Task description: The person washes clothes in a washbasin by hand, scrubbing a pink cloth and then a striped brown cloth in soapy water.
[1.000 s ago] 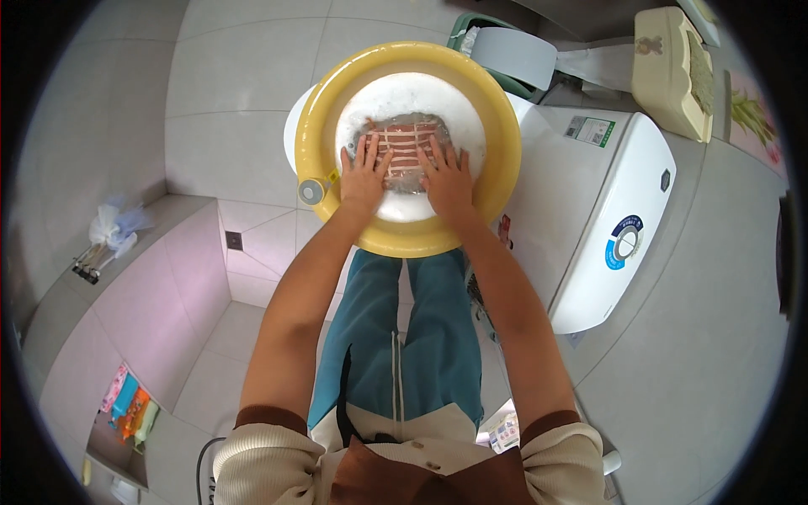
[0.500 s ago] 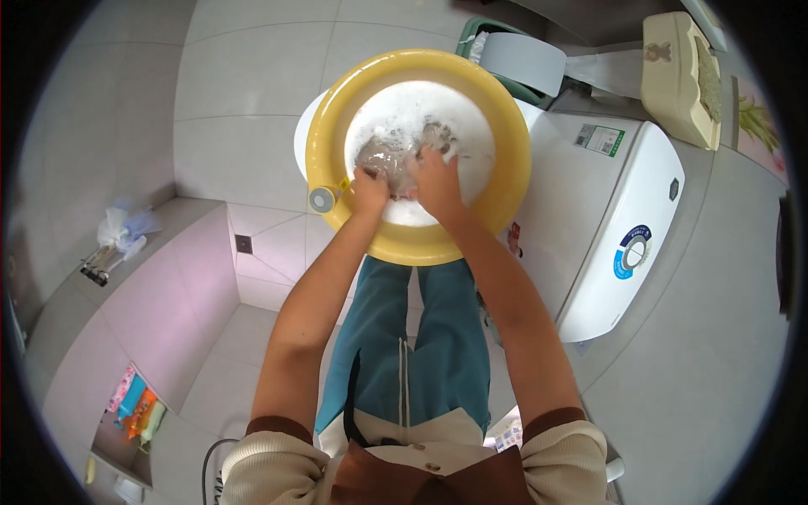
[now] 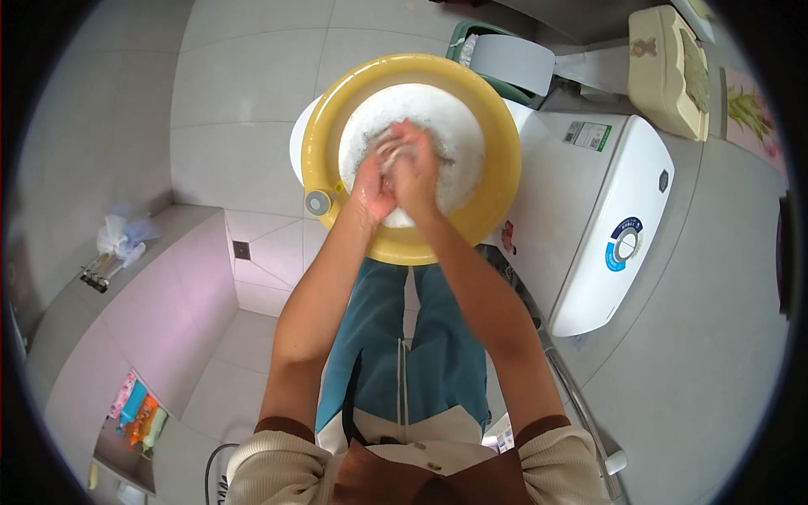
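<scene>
A yellow basin [image 3: 497,198] holds water topped with white suds [image 3: 459,143]. Over the suds my left hand [image 3: 374,189] and my right hand [image 3: 414,172] are pressed together, blurred by motion, with their fingers curled toward each other. Both look wet. Something greyish and foamy shows between the fingers, but its kind is hidden by the hands and blur. At the basin's left side sits a round grey plug [image 3: 318,202] on the yellow rim.
To the right stands a white water-heater-like tank [image 3: 581,210] with a round dial. Behind it are a green bin [image 3: 459,38] and a cream tissue box [image 3: 652,71]. Bright bottles or packs [image 3: 139,412] fill a wall niche at lower left. A white-blue mesh bundle [image 3: 118,236] lies on the ledge.
My hands were apart, fingers down in the suds; now they are raised slightly and pressed together. The dark water opening between them has been covered by foam.
</scene>
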The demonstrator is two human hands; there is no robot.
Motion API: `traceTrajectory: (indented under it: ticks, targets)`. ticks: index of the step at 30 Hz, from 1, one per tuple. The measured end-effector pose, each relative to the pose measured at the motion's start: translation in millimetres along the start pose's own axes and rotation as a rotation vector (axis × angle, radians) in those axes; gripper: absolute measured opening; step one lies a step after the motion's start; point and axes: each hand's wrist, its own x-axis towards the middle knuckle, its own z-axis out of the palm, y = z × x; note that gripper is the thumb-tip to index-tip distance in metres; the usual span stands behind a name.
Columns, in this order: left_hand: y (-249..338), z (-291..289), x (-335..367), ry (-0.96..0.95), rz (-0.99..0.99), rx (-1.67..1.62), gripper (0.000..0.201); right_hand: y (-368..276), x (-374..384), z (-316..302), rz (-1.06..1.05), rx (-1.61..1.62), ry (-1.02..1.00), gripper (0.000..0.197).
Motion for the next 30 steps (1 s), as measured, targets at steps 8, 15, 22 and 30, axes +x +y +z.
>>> traceTrajectory:
  ticks: [8,15,22,30]
  targets:
    - [4.9,-4.7,0.2,-0.147,-0.132,-0.075,0.037,-19.6,-10.5,9.9,-0.390,-0.283,0.064,0.019]
    - [-24.1,11.0,1.2,0.162,0.192,-0.330,0.034,-46.5,2.6,-8.5,-0.049,-0.102,-0.169,0.023]
    - [-32.7,20.3,2.9,0.546,0.425,0.434,0.033,-41.6,18.6,-5.6,0.173,0.010,0.000,0.017]
    - [-14.1,5.7,-16.1,0.451,0.782,1.307,0.038,-16.3,24.3,-14.5,0.846,0.747,0.127,0.017]
